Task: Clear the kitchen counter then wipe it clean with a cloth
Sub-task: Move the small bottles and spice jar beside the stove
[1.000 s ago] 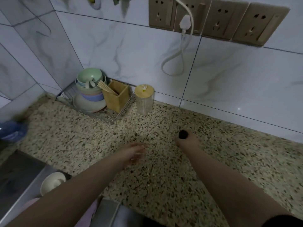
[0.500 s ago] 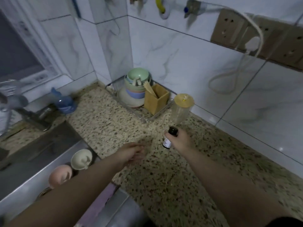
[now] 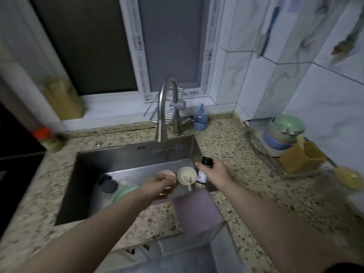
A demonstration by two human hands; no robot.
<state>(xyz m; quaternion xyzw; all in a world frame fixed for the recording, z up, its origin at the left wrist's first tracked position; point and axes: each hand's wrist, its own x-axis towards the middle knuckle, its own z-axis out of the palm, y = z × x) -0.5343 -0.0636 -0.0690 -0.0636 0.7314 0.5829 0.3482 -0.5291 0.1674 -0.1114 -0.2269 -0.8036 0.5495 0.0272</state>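
Bottle (image 3: 202, 175), small, with a black cap and a white label, hangs upright in the right hand (image 3: 217, 170), its long axis near vertical and its base over the right edge of the sink (image 3: 137, 154), just beside the speckled table (image 3: 236, 154). The right grip is closed around the bottle's neck and cap, wrist reaching forward from the right. The left hand (image 3: 159, 184) is stretched over the sink near 2 small bowls, a pink bowl (image 3: 167, 175) and a cream bowl (image 3: 186, 175); motion blur hides its fingers, so I cannot tell whether that grip is wide or closed, though it seems to hold nothing. The bottle likely needs a resting place off the table before wiping can begin.
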